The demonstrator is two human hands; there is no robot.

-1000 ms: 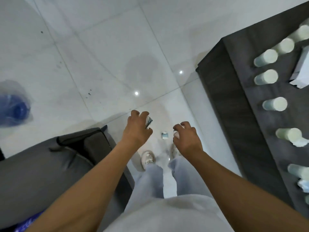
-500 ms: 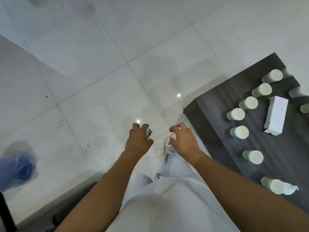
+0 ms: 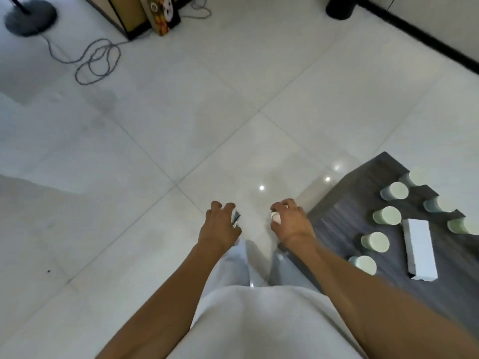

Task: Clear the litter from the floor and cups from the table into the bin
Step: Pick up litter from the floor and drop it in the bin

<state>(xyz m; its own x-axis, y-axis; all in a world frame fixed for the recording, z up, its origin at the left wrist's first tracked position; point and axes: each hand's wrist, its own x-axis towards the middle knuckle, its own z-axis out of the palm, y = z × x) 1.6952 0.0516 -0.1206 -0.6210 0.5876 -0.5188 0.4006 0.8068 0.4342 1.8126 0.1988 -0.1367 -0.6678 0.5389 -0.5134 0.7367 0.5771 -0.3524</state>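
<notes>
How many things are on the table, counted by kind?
Cups: 7
White box: 1
Total: 8 on the table, as far as the frame shows.

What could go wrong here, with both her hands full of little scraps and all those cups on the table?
1. The left hand grips a small wrapper that pokes out past the fingers; it might slip and land back on the floor.
2. The right hand holds a white scrap, so neither hand is free for the cups.
3. The loose cable lying looped on the floor could trip someone.
</notes>
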